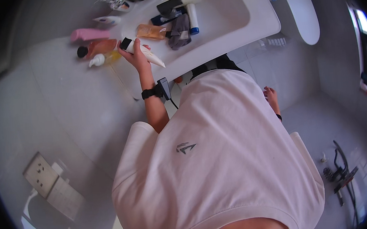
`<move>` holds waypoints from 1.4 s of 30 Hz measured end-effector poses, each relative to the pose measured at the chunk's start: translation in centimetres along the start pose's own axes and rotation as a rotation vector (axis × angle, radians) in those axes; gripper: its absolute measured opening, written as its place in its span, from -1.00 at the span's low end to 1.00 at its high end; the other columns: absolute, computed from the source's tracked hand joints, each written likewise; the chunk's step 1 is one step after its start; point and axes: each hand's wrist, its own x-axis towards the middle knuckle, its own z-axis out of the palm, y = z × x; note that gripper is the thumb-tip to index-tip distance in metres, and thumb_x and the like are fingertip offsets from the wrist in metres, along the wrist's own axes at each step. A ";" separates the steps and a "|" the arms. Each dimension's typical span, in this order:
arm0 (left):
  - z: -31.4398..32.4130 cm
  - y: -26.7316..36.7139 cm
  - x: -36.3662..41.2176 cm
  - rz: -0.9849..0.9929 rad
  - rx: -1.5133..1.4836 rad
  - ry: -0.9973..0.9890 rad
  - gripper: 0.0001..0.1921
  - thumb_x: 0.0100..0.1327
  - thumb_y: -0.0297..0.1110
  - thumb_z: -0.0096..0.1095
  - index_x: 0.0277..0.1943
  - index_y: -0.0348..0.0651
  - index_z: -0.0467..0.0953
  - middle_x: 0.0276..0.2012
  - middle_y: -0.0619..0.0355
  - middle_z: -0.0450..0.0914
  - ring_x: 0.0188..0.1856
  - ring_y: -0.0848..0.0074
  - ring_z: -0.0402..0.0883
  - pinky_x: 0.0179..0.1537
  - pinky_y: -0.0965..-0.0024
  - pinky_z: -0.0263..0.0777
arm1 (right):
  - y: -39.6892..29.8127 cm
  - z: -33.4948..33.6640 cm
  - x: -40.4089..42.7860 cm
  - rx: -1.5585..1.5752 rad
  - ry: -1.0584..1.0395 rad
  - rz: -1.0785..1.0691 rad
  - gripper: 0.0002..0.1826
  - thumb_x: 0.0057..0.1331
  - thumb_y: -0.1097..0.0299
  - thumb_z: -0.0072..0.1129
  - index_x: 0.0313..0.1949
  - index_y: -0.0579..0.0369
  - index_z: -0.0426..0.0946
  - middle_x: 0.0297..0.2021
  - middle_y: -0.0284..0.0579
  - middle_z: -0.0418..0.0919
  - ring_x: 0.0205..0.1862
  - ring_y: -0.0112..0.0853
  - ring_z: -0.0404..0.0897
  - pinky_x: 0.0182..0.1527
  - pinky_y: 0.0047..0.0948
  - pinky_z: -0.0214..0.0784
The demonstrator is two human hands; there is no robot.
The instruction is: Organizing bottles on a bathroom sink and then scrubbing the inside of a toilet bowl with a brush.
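My left hand [137, 55] is closed around a white squeeze tube [148, 54] with a black cap, held over the left side of the white sink [223, 42]. My right hand [269, 94] hangs low beside my body, away from the sink, its fingers loosely bent; whether it holds anything cannot be told. In the basin, near the black faucet [167, 8], lie an orange bottle [150, 31], a grey cloth [180, 33], a white tube with a blue cap [192, 18] and a dark blue item [159, 19].
Along the sink's left edge are a pink bottle [89, 34], a reddish bottle with a black cap [100, 47], a yellow pump bottle [111, 57] and a white tube [109, 20]. A toilet [304, 19] stands to the right, and shower fittings [341, 174] are at lower right.
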 end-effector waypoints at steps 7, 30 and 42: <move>-2.8 4.3 -2.5 -0.066 0.018 -0.060 -0.53 -0.13 -0.60 0.13 -0.13 -0.15 0.14 -0.48 0.09 0.38 -0.64 0.43 0.43 -0.64 0.46 0.34 | -5.1 0.8 2.4 -0.155 -0.076 -0.087 -0.65 0.12 0.10 -0.06 -0.25 0.12 0.39 -0.48 -0.19 0.51 -0.47 -0.45 0.50 -0.46 -0.50 0.32; -7.2 0.6 6.3 0.083 2.373 -0.933 -0.81 -0.05 -0.47 0.01 -0.33 -0.14 0.51 -0.30 0.02 0.52 -0.20 0.26 0.50 -0.25 0.28 0.38 | 0.0 0.5 1.7 0.004 -0.045 0.085 -0.69 0.14 0.15 -0.09 -0.25 0.10 0.40 -0.52 -0.23 0.49 -0.48 -0.45 0.47 -0.44 -0.44 0.32; -5.7 -0.7 6.2 0.159 2.448 -0.993 -0.81 0.01 -0.43 -0.01 -0.30 -0.12 0.53 -0.27 0.05 0.53 -0.18 0.27 0.50 -0.25 0.28 0.38 | 5.2 1.7 -1.7 0.021 0.033 0.057 -0.72 0.12 0.16 -0.06 -0.31 0.10 0.43 -0.58 -0.30 0.45 -0.55 -0.52 0.42 -0.50 -0.48 0.27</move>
